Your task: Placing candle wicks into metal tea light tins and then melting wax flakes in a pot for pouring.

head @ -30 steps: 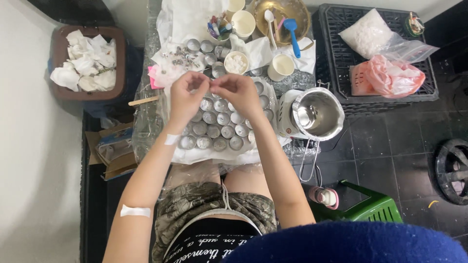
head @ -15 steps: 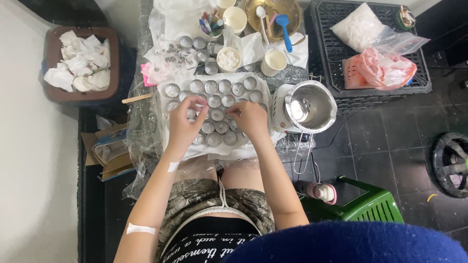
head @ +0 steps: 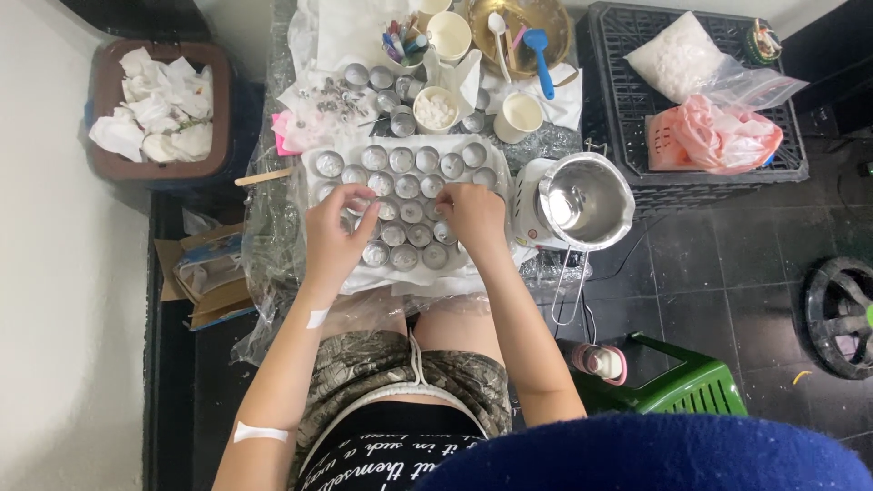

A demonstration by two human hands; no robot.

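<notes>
My left hand [head: 336,232] and right hand [head: 471,216] covered several of the small metal cups [head: 400,186], so I could not tell what my fingertips pinched. What lay inside the cups was too small to make out. The blue cap brim [head: 655,455] hid the lower right. The gold bowl [head: 518,23] and white paper cup [head: 447,32] were cut off by the top edge.

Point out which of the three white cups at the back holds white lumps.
The middle cup, nearest the tray; the top cup looks empty and the right cup holds smooth cream.
</notes>
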